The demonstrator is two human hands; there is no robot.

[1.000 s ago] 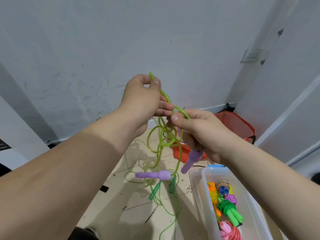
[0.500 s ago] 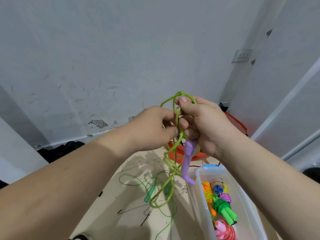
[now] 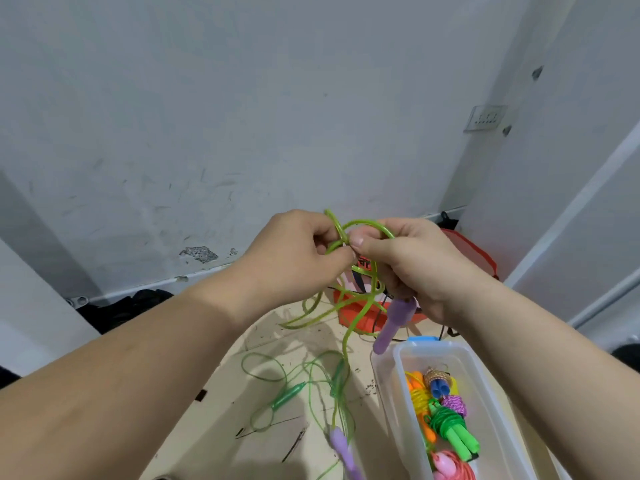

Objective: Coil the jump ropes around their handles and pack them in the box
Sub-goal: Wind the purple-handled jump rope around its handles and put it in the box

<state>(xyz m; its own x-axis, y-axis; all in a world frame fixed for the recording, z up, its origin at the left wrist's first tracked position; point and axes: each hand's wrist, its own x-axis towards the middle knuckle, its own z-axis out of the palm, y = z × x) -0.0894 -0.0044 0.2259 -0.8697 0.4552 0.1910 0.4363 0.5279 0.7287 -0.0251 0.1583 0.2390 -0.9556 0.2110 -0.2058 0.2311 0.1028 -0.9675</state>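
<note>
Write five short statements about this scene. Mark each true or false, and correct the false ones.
1. Both the left hand and the right hand grip the light green rope. True.
2. The right hand also holds a purple handle. True.
3. The box is empty. False: several coiled ropes lie in it.
4. The left hand holds the other purple handle. False: it hangs low at the rope's end, away from both hands.
5. A green-handled rope lies uncoiled on the floor. True.
</note>
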